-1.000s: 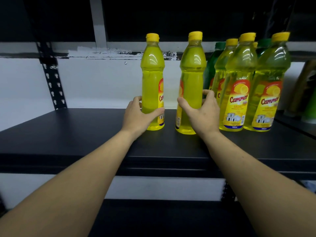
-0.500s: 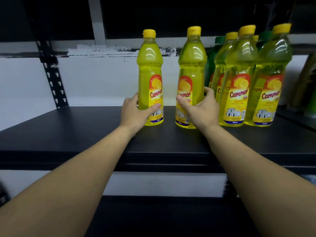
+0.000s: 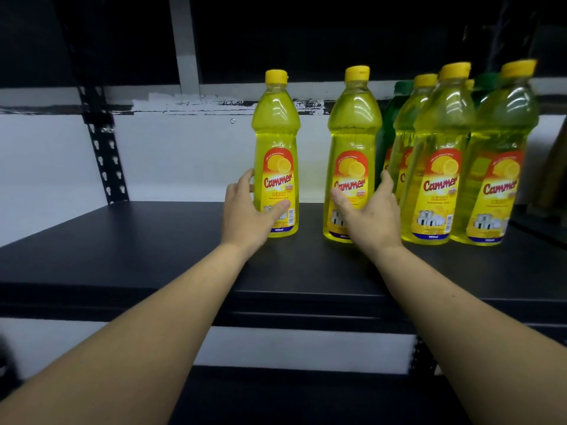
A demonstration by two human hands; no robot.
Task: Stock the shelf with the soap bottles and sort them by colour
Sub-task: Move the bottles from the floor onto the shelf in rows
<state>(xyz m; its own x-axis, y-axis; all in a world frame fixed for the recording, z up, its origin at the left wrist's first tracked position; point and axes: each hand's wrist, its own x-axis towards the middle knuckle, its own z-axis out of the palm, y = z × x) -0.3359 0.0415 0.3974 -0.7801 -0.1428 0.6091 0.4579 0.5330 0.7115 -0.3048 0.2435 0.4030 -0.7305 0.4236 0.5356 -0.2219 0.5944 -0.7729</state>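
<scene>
Both forearms bare, stretched from near to far and converging slightly. Left hand (image 3: 245, 210): wrist straight, thumb laid across the front of a yellow bottle (image 3: 276, 142), fingers wrapped round its left side. Right hand (image 3: 372, 216): back of hand up, thumb on the front of a second yellow bottle (image 3: 352, 142), fingers curled round its right side. Hands level with each other and apart.
</scene>
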